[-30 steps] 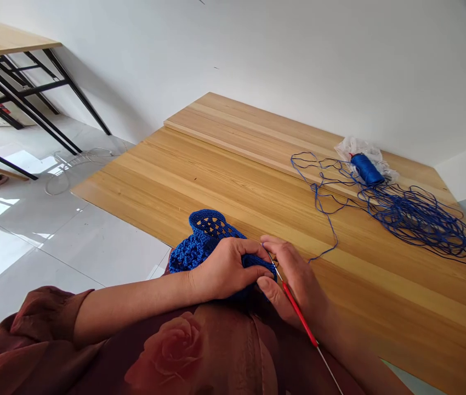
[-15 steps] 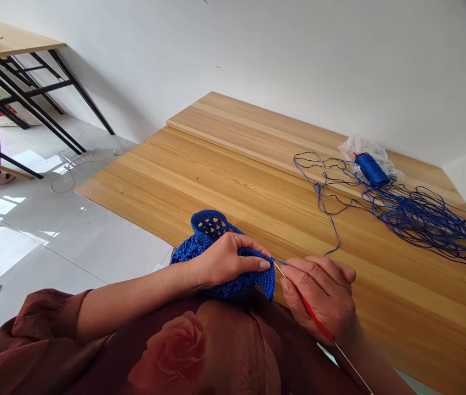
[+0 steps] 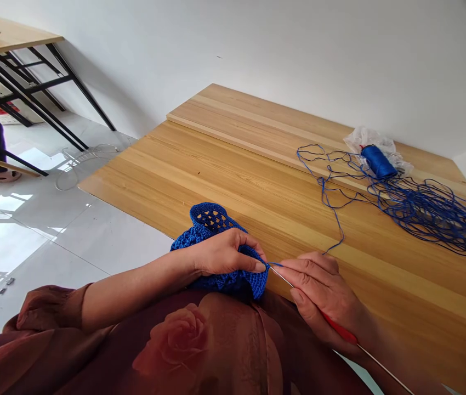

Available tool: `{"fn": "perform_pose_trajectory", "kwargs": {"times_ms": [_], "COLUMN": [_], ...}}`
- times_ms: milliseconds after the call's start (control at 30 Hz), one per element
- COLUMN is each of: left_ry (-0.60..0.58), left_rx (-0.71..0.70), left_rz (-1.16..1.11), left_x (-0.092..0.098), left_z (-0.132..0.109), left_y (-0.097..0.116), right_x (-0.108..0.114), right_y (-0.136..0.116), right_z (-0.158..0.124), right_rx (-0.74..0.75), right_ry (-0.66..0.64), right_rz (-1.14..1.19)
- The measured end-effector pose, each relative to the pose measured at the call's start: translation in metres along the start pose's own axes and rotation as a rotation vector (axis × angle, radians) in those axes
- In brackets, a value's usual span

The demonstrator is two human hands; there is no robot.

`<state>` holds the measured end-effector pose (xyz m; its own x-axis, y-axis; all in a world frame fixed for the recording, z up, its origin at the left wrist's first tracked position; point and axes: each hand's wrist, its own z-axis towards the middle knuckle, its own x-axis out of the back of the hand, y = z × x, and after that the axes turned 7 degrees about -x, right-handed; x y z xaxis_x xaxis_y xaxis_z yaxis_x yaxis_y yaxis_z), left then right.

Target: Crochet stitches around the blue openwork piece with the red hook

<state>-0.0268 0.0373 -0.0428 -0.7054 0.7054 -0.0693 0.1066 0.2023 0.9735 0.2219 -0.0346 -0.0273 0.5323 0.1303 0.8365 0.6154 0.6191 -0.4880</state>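
My left hand [image 3: 227, 253] pinches the edge of a blue crocheted piece [image 3: 210, 216], which has an openwork part at its far end and rests at the table's near edge, against my lap. In my right hand [image 3: 325, 293] is a crochet hook [image 3: 342, 329] with a red grip and thin metal shafts at both ends. Its tip meets the crochet edge beside my left thumb. A short stretch of blue yarn [image 3: 274, 264] runs from that edge to my right fingers. The palm side of each hand is hidden.
On the wooden table [image 3: 225, 159] a blue yarn spool [image 3: 378, 162] lies on a clear plastic bag [image 3: 370, 137]. A loose tangle of blue yarn [image 3: 434, 214] spreads at the right. Another table [image 3: 23, 41] with black legs stands at the far left.
My right hand and the hook have moved slightly right, and the hook now lies at a flatter angle. The left hand keeps its pinch; the whole view has shifted a little.
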Motion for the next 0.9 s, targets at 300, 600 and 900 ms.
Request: {"fn": "perform_pose_trajectory", "kwargs": {"times_ms": [300, 600, 900], "left_ry": [-0.062, 0.028, 0.138], "left_rx": [-0.043, -0.086, -0.005], "left_rz": [0.028, 0.137, -0.072], "left_x": [0.001, -0.006, -0.009], "left_z": [0.000, -0.001, -0.002], "left_y": [-0.003, -0.006, -0.002], "right_x": [0.004, -0.031, -0.029], "right_y": [0.003, 0.009, 0.018], "right_z": [0.000, 0.008, 0.005], "right_rx": [-0.221, -0.314, -0.254], "right_ry": [-0.132, 0.146, 0.161], "right_rz": [0.563, 0.623, 0.333]}}
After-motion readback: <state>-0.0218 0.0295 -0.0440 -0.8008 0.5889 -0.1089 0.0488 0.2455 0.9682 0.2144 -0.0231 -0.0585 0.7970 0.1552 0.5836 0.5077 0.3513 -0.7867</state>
